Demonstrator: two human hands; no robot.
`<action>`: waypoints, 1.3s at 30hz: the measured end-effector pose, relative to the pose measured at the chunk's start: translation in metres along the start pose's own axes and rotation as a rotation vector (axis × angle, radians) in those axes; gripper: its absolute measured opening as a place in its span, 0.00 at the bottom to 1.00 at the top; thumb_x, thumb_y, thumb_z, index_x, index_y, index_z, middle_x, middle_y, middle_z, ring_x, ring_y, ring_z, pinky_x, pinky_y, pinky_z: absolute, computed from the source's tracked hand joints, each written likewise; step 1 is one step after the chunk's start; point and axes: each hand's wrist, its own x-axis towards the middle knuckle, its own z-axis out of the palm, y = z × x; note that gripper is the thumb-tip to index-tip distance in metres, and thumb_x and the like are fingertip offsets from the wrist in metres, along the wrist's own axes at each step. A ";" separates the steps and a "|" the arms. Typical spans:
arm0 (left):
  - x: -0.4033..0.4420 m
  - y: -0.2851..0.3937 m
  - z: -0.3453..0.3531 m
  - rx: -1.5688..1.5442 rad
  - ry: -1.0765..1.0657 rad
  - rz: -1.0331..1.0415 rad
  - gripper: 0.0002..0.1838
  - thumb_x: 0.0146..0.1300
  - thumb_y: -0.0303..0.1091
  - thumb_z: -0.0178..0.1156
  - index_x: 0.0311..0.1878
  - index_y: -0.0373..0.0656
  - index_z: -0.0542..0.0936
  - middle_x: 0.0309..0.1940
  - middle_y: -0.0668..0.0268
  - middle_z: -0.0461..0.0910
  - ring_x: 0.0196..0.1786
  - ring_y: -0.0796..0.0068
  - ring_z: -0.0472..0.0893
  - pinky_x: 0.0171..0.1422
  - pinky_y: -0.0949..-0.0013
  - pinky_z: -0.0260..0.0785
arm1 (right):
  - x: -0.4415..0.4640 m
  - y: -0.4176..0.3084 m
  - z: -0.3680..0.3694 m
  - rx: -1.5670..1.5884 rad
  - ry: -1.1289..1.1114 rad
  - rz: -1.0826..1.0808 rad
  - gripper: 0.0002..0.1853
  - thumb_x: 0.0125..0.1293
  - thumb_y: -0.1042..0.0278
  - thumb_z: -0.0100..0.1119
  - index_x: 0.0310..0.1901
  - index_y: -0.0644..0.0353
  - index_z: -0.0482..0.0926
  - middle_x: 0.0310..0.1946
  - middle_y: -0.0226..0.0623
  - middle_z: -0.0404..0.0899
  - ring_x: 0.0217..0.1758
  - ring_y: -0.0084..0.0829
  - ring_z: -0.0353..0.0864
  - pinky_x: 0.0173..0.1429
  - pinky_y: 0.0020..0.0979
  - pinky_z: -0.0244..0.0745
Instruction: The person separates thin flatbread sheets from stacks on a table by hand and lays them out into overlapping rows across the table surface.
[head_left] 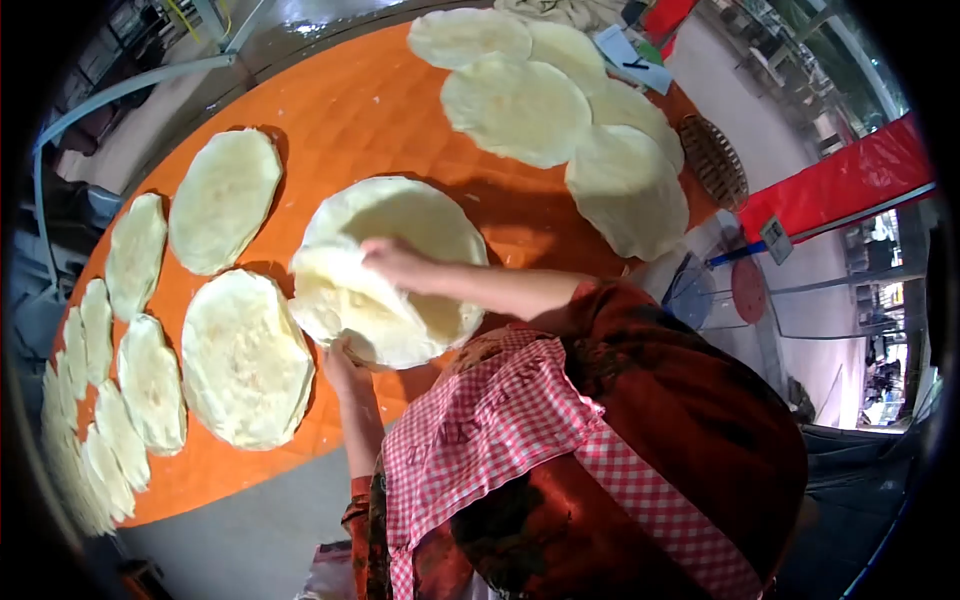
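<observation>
A stack of large, thin, pale flatbreads (pixel 440 215) lies before me, its top sheet (pixel 355 300) partly lifted and folded over. My right hand (pixel 398 265) is closed at the raised edge of that sheet, above the middle of the stack. Down at the near left rim, my left hand (pixel 345 362) has its fingers closed on the sheet's edge, with some of them hidden beneath it. Just left of the stack, a single flatbread (pixel 247 360) lies flat.
An orange-covered table (pixel 330 100) carries several more flatbreads along its left side. Overlapping flatbreads (pixel 515 110) spread across the far right. Beyond them are a woven basket (pixel 713 160) and blue paper with a pen (pixel 633 60). A red stool (pixel 747 290) stands at the right.
</observation>
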 end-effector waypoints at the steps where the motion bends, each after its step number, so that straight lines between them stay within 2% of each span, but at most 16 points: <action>1: 0.013 -0.004 -0.024 0.010 -0.018 0.018 0.12 0.53 0.23 0.53 0.43 0.38 0.76 0.38 0.64 0.75 0.39 0.69 0.76 0.41 0.68 0.72 | 0.002 -0.001 -0.011 0.133 0.040 0.045 0.07 0.63 0.68 0.51 0.32 0.61 0.76 0.22 0.31 0.74 0.25 0.23 0.71 0.28 0.30 0.68; 5: 0.004 0.009 -0.039 0.018 0.144 0.002 0.10 0.55 0.25 0.55 0.41 0.38 0.76 0.33 0.68 0.73 0.36 0.74 0.73 0.38 0.71 0.69 | -0.002 0.004 -0.088 0.409 0.181 0.115 0.05 0.59 0.70 0.52 0.32 0.61 0.77 0.25 0.32 0.78 0.24 0.25 0.77 0.26 0.28 0.73; 9: -0.011 0.013 -0.046 0.085 -0.102 -0.145 0.22 0.56 0.28 0.61 0.54 0.40 0.71 0.44 0.64 0.75 0.48 0.67 0.76 0.45 0.65 0.74 | 0.010 0.078 -0.093 0.328 0.313 0.135 0.08 0.56 0.72 0.49 0.36 0.61 0.77 0.26 0.33 0.78 0.24 0.27 0.75 0.29 0.33 0.72; 11: -0.011 0.005 -0.041 0.209 -0.187 -0.112 0.28 0.56 0.25 0.60 0.62 0.41 0.67 0.51 0.62 0.73 0.52 0.63 0.75 0.49 0.61 0.75 | 0.024 0.119 -0.064 -0.411 0.403 0.188 0.25 0.59 0.68 0.48 0.60 0.59 0.71 0.53 0.48 0.75 0.56 0.40 0.74 0.60 0.40 0.69; 12: -0.005 -0.002 -0.050 0.271 -0.213 -0.055 0.30 0.55 0.24 0.60 0.63 0.41 0.66 0.52 0.61 0.73 0.53 0.63 0.75 0.50 0.60 0.75 | 0.009 0.079 -0.060 -0.282 0.217 0.273 0.28 0.62 0.64 0.47 0.65 0.58 0.66 0.64 0.50 0.65 0.69 0.42 0.61 0.72 0.39 0.55; 13: 0.001 -0.008 -0.058 0.333 -0.235 0.005 0.31 0.55 0.22 0.59 0.64 0.41 0.65 0.54 0.61 0.72 0.53 0.62 0.75 0.51 0.59 0.75 | -0.004 0.066 -0.047 -0.197 0.222 0.095 0.27 0.63 0.62 0.46 0.65 0.58 0.65 0.66 0.48 0.63 0.71 0.42 0.58 0.74 0.37 0.52; 14: 0.002 -0.010 -0.064 0.348 -0.245 0.019 0.32 0.54 0.21 0.59 0.64 0.41 0.65 0.54 0.61 0.72 0.53 0.61 0.75 0.51 0.58 0.74 | 0.005 0.071 -0.041 -0.147 0.132 0.227 0.27 0.64 0.63 0.46 0.66 0.59 0.64 0.69 0.47 0.59 0.74 0.41 0.53 0.76 0.36 0.48; 16: 0.004 -0.005 -0.064 0.347 -0.198 -0.003 0.32 0.53 0.20 0.59 0.64 0.41 0.65 0.54 0.60 0.72 0.54 0.60 0.75 0.51 0.57 0.75 | 0.007 0.053 -0.036 -0.253 0.335 -0.057 0.26 0.57 0.70 0.57 0.60 0.61 0.72 0.56 0.54 0.73 0.59 0.45 0.73 0.64 0.39 0.67; 20: 0.024 0.010 -0.087 0.302 -0.057 -0.137 0.31 0.53 0.21 0.59 0.63 0.41 0.67 0.51 0.59 0.74 0.53 0.58 0.75 0.51 0.53 0.75 | 0.001 0.006 -0.153 0.011 0.422 -0.113 0.17 0.54 0.78 0.57 0.47 0.63 0.78 0.37 0.45 0.81 0.39 0.35 0.80 0.42 0.37 0.75; 22: 0.026 0.016 -0.094 0.294 -0.041 -0.178 0.30 0.53 0.22 0.58 0.62 0.42 0.67 0.50 0.59 0.74 0.53 0.58 0.75 0.50 0.53 0.75 | -0.040 -0.008 -0.240 0.131 0.497 -0.014 0.15 0.54 0.72 0.57 0.45 0.61 0.78 0.33 0.36 0.82 0.34 0.30 0.80 0.38 0.33 0.77; 23: 0.010 0.017 -0.079 0.321 -0.038 -0.135 0.28 0.55 0.25 0.57 0.62 0.43 0.68 0.48 0.60 0.75 0.52 0.59 0.76 0.49 0.54 0.75 | -0.066 -0.019 -0.278 -0.024 0.546 0.165 0.16 0.54 0.69 0.58 0.45 0.61 0.78 0.33 0.35 0.82 0.35 0.27 0.81 0.40 0.31 0.77; 27: 0.004 0.015 -0.093 0.125 -0.013 -0.283 0.27 0.58 0.27 0.55 0.63 0.44 0.67 0.51 0.60 0.75 0.53 0.59 0.76 0.50 0.54 0.75 | -0.118 0.107 -0.394 0.036 0.626 0.113 0.21 0.53 0.67 0.63 0.50 0.63 0.77 0.40 0.35 0.82 0.39 0.25 0.81 0.43 0.30 0.77; 31: -0.021 0.011 -0.079 0.158 -0.148 -0.287 0.29 0.57 0.27 0.54 0.65 0.45 0.67 0.53 0.61 0.75 0.54 0.60 0.76 0.53 0.54 0.73 | -0.167 0.149 -0.402 0.117 0.619 0.327 0.25 0.54 0.71 0.61 0.56 0.63 0.74 0.45 0.36 0.81 0.45 0.26 0.80 0.50 0.30 0.75; 34: -0.033 0.012 -0.072 0.184 -0.158 -0.239 0.30 0.55 0.23 0.53 0.65 0.45 0.66 0.53 0.60 0.75 0.53 0.60 0.76 0.54 0.58 0.74 | -0.155 0.194 -0.390 0.300 0.583 -0.054 0.26 0.53 0.73 0.60 0.57 0.64 0.73 0.46 0.37 0.80 0.49 0.27 0.78 0.55 0.30 0.72; 37: -0.022 0.010 -0.076 0.154 -0.179 -0.214 0.29 0.55 0.21 0.53 0.63 0.43 0.67 0.51 0.60 0.75 0.52 0.60 0.77 0.54 0.60 0.74 | -0.130 0.154 -0.366 -0.197 0.791 -0.089 0.28 0.52 0.74 0.59 0.59 0.64 0.71 0.49 0.38 0.79 0.52 0.28 0.77 0.57 0.31 0.71; 39: 0.016 -0.008 -0.129 0.403 -0.335 -0.003 0.28 0.56 0.21 0.53 0.62 0.42 0.68 0.51 0.59 0.75 0.52 0.61 0.76 0.55 0.60 0.73 | -0.135 0.077 -0.338 0.218 0.617 -0.229 0.26 0.53 0.72 0.57 0.58 0.65 0.72 0.47 0.40 0.80 0.51 0.29 0.78 0.55 0.31 0.73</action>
